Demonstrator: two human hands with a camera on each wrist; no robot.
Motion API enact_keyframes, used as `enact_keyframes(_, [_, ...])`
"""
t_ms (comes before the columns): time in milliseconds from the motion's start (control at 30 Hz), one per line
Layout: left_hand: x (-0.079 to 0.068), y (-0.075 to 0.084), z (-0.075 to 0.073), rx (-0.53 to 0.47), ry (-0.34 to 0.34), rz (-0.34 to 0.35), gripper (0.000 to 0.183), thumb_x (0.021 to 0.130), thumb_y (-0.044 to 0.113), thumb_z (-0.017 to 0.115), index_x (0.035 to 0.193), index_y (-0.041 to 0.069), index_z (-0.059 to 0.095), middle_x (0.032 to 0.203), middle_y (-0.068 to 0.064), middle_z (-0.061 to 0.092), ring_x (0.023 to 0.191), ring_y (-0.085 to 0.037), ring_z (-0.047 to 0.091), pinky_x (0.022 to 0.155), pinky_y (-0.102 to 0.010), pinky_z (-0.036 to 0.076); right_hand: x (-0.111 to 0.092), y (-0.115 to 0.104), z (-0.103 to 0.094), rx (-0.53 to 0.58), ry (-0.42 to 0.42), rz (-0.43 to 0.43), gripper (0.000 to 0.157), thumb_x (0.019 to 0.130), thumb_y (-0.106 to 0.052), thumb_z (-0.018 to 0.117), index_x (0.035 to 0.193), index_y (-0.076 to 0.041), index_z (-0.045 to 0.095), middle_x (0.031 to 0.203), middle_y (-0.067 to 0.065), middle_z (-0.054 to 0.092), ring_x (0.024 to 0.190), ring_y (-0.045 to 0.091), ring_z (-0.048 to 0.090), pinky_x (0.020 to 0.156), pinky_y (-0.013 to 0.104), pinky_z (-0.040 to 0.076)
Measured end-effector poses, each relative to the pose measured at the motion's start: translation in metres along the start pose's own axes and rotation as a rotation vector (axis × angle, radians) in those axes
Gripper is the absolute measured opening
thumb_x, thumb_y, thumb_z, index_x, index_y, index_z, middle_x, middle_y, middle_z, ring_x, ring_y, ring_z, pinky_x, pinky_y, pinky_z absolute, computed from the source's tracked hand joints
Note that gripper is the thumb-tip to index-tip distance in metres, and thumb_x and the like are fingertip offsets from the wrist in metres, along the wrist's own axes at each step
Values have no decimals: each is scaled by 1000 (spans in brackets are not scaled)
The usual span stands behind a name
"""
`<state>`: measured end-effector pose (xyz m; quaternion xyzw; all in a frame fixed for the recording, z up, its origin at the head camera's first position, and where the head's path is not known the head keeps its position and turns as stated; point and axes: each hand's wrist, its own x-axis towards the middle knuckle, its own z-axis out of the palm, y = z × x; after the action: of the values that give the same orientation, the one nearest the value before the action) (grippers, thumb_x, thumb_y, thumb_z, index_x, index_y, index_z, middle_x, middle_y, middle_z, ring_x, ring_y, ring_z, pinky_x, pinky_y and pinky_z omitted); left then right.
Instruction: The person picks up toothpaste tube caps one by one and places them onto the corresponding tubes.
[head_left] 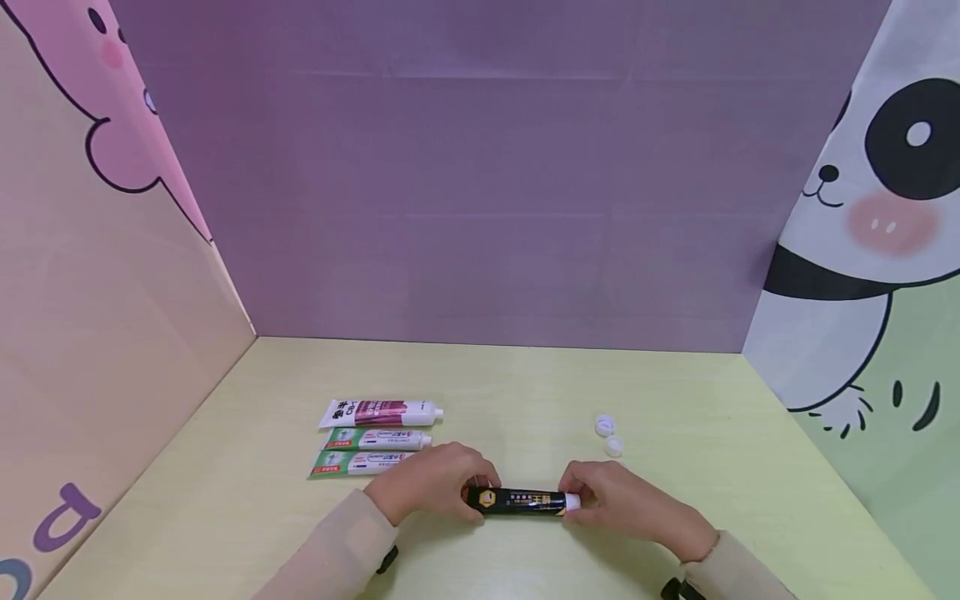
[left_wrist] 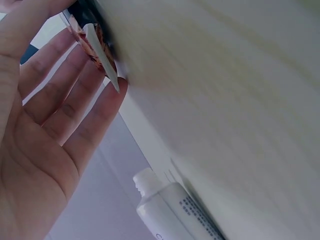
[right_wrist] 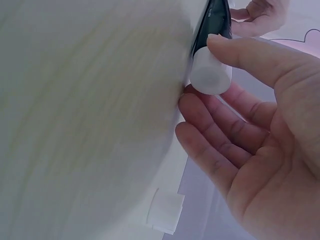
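Note:
A black toothpaste tube [head_left: 517,501] with gold and white lettering lies sideways between the two hands, low over the table. Its flat tail end is pinched by my left hand [head_left: 433,485], thumb in front and fingers behind. At the other end, my right hand [head_left: 626,504] grips around the white screw cap [head_left: 573,502]. In the right wrist view, the thumb presses the top of this cap [right_wrist: 212,75] where it meets the tube, and the fingers curl beneath. The left wrist view shows the tube's crimped tail [left_wrist: 102,55] against the fingers.
Left of centre lie a white-and-purple toothpaste tube [head_left: 390,413] and two green-and-white tubes [head_left: 378,439], stacked in a row. A threaded bare nozzle [left_wrist: 147,182] shows on one. Two loose white caps [head_left: 605,426] lie at right. Printed panels [head_left: 495,208] surround the table.

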<state>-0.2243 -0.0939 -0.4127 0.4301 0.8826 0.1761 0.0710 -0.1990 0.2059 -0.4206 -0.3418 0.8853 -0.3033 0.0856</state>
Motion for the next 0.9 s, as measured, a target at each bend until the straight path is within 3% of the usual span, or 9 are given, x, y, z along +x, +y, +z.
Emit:
enact_keyframes(433, [1, 1, 0, -5, -9, 16, 39, 76, 24, 87, 112, 15, 74, 89, 14, 63, 76, 0, 53, 72, -19, 47, -4, -1, -4, -21, -4, 8, 29, 87, -30, 79, 104, -12, 65, 97, -9, 65, 86, 5, 62, 78, 30, 53])
enact_keyframes(633, [-3, 2, -6, -68, -9, -4, 40, 78, 24, 87, 114, 14, 73, 96, 9, 67, 84, -3, 60, 77, -20, 50, -5, -2, -7, -23, 0, 0, 29, 88, -30, 78, 105, -11, 66, 99, -7, 66, 87, 5, 62, 78, 30, 53])
enact_keyframes(900, [-17, -8, -21, -83, 61, -35, 34, 83, 20, 82, 114, 11, 73, 106, 2, 70, 93, -13, 64, 81, -26, 51, -6, -4, -12, -50, 16, 3, 26, 90, -30, 75, 107, -11, 66, 102, -5, 66, 88, 7, 62, 78, 31, 53])
